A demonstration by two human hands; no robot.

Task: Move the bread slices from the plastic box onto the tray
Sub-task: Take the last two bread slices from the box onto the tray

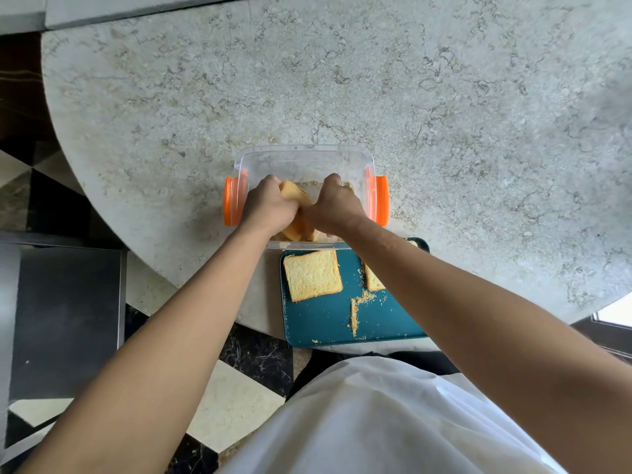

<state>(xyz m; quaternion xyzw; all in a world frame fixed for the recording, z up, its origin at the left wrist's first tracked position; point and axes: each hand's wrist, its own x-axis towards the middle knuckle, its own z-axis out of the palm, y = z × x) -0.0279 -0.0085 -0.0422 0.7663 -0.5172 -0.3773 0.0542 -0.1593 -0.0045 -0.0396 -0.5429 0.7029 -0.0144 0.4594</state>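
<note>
Clear plastic forms the plastic box (304, 159), which has an orange clip handle (229, 201) on its left end and another (381, 199) on its right, and it stands on a mottled grey stone worktop (444, 114). Both hands are down inside it. The left hand (270, 208) is curled around the left side of a bundle of bread slices (297, 196), and the right hand (333, 205) is closed on the same bundle from the right, so the two hands touch above it. The slices seem to stand on edge, with tan crust showing between and below the hands; how many are held cannot be counted.

Just in front of the box, touching or slightly under its near wall, lies a teal tray (325, 323). One slice (313, 276) already lies flat at its upper left. A second slice (373, 280) is partly hidden under the right forearm. A torn strip of crust (353, 318) and loose crumbs (367, 296) lie on the tray between them.

The bread looks light, soft and easily crushed, and the crumbs suggest that it sheds and tears at the crust. A safe hold is probably on the flat faces, pressed gently from both sides, with fingers under the lower edge and not pinching the crust alone. Lifting the bundle straight up over the near wall should keep the slices from catching and breaking.
</note>
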